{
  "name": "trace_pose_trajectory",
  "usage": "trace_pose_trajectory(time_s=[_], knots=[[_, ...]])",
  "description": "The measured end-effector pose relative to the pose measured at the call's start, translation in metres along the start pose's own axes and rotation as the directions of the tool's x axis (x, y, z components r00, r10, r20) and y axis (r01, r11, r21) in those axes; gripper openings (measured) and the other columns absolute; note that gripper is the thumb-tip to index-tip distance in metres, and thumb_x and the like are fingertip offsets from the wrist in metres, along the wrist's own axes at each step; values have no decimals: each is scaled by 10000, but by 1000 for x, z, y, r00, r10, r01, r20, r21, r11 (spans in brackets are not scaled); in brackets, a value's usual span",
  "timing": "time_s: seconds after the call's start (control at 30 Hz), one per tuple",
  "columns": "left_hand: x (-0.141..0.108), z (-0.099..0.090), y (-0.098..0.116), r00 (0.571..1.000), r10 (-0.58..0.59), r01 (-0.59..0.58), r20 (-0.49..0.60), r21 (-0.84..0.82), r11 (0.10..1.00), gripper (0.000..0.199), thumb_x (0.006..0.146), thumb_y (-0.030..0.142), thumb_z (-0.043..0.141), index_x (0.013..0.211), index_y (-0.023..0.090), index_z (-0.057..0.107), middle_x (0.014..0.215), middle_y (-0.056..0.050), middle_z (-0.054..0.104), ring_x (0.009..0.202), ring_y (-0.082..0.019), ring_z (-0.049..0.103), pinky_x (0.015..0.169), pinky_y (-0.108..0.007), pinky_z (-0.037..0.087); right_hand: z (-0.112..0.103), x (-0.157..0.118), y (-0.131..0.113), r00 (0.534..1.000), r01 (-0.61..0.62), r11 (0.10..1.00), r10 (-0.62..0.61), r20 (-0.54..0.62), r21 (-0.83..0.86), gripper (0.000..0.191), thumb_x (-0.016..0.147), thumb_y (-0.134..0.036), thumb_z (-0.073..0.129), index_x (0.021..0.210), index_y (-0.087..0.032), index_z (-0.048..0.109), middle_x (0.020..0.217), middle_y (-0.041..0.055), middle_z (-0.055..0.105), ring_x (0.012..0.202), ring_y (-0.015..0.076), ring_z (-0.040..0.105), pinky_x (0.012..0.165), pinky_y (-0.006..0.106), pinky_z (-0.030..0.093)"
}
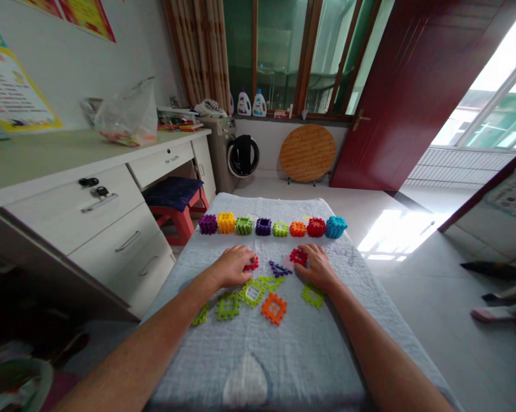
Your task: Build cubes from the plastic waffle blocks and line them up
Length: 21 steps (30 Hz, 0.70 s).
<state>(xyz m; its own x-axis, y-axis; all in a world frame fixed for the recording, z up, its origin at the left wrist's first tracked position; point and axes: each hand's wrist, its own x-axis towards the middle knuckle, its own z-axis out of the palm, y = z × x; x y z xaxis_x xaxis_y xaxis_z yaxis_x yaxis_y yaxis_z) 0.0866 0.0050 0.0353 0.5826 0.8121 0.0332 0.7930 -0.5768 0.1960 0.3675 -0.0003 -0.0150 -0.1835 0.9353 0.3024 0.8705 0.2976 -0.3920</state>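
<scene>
My left hand (233, 265) rests low over the table, its fingers closed around a red interlocking plastic tile (251, 262) that is partly hidden. Across from it, my right hand (319, 266) grips another red tile (298, 256) between thumb and fingers. Between the hands lies a purple triangular tile (279, 269). Nearer to me are a green triangular tile (270, 282), a green window tile (253, 293), a green square tile (227, 306) and an orange window tile (274, 309). One more green tile (313, 296) lies beside my right wrist.
Colour-sorted tile stacks line the table's far side, from purple (208, 224) to blue (336, 226). A grey cloth (309, 355) covers the table. A red stool (181, 214) and white desk (120, 223) stand left; a round wooden tabletop (308, 153) leans against the far wall.
</scene>
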Motion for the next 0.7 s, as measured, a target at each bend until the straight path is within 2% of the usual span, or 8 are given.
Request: trace_pose_trajectory(time_s=[0.1, 0.23, 0.37, 0.47, 0.53, 0.6, 0.7], knots=[[-13, -14, -8, 997, -8, 0, -81, -103, 995, 350, 709, 241, 584, 1054, 180, 605, 1064, -86, 610, 1017, -236, 554, 915, -341, 411, 0, 1, -2, 1000, 2, 1000, -2, 24, 4, 444, 742, -367, 606, 1145, -183, 571, 1095, 84, 594, 997, 247, 482, 890, 369, 349], [-29, -20, -24, 966, -159, 109, -203, -234, 966, 342, 719, 254, 559, 1049, 174, 604, 1059, -87, 613, 1011, -233, 573, 912, -342, 427, 1, 1, -2, 1000, 10, 999, -11, 17, 31, 380, 748, -335, 605, 1097, -186, 586, 1050, 78, 606, 953, 226, 505, 871, 354, 360], [-40, 2, -43, 930, -301, 187, -211, -433, 882, 286, 703, 301, 573, 956, 181, 629, 984, -70, 637, 890, -214, 608, 829, -331, 464, -3, 7, 3, 998, 35, 999, -36, 56, 21, 335, 725, -281, 610, 1043, -177, 603, 998, 75, 611, 916, 211, 526, 845, 332, 381], [-43, 21, -57, 888, -426, 215, -172, -663, 717, 317, 717, 373, 576, 945, 160, 631, 876, -57, 649, 744, -178, 598, 696, -295, 480, -12, 19, 3, 983, 52, 998, -44, 175, -37, 352, 673, -238, 639, 1015, -156, 611, 979, 81, 617, 885, 208, 545, 820, 319, 397], [-44, 28, -64, 851, -493, 189, -180, -771, 608, 358, 710, 401, 596, 958, 144, 630, 825, -46, 641, 711, -163, 584, 663, -275, 472, -18, 29, -5, 974, 58, 995, -39, 222, -80, 394, 646, -242, 665, 1025, -152, 609, 993, 88, 623, 895, 221, 554, 813, 325, 404], [-42, 32, -69, 822, -532, 145, -201, -831, 538, 370, 695, 399, 621, 956, 136, 630, 802, -37, 636, 713, -155, 582, 662, -261, 468, -20, 39, -22, 974, 85, 993, -65, 217, -83, 442, 641, -250, 679, 1066, -156, 600, 1037, 96, 622, 940, 236, 556, 826, 333, 406], [-40, 34, -70, 797, -562, 124, -221, -851, 510, 340, 680, 384, 630, 914, 138, 635, 764, -25, 633, 697, -150, 583, 658, -255, 466, -12, 50, -58, 963, 185, 983, -185, 196, 18, 475, 667, -226, 665, 1127, -154, 575, 1093, 101, 613, 988, 224, 554, 866, 324, 401]])
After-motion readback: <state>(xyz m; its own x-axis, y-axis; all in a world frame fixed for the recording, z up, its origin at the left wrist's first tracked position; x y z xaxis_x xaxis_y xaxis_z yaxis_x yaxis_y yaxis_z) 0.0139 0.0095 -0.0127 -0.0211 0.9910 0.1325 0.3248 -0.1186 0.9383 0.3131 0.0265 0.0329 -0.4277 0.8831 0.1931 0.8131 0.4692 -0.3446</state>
